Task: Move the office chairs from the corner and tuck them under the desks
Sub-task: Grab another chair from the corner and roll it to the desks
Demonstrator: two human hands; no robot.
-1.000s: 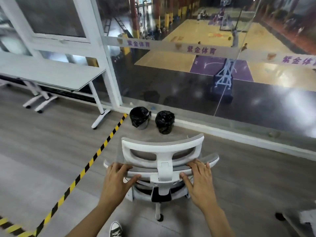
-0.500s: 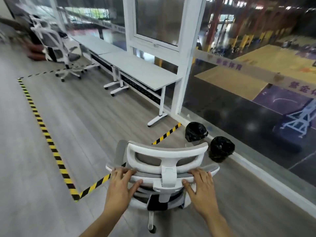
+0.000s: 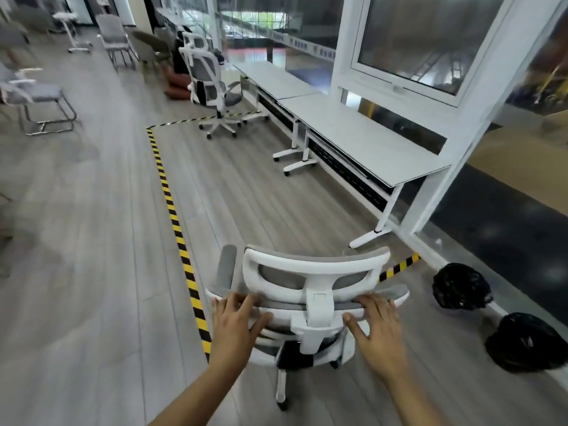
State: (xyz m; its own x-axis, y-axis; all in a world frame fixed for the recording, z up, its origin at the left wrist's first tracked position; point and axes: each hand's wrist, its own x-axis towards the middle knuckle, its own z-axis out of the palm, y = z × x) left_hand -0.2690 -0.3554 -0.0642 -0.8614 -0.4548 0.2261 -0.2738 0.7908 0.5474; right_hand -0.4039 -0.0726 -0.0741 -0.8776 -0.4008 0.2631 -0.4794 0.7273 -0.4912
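Observation:
A white-framed office chair point(image 3: 316, 265) with grey mesh stands right in front of me, its back toward me. My left hand point(image 3: 236, 321) grips the left part of the backrest's top edge, fingers over it and thumb underneath. My right hand point(image 3: 378, 324) holds the right part the same way. Two white desks stand end to end along the window wall, the near desk point(image 3: 362, 139) ahead to the right and the far desk point(image 3: 270, 78) behind it. A second white office chair point(image 3: 212, 84) stands at the far desk's end.
Yellow-black floor tape point(image 3: 172, 207) runs ahead on the left and turns right at the far end. Two black-bagged bins point(image 3: 459, 285) point(image 3: 522, 342) sit by the glass on the right. Grey visitor chairs point(image 3: 37, 96) stand at the far left. Open wood floor lies between me and the desks.
The view has swung left from the glass wall toward the row of desks, and the chair has turned with it. Both hands kept their hold on the backrest.

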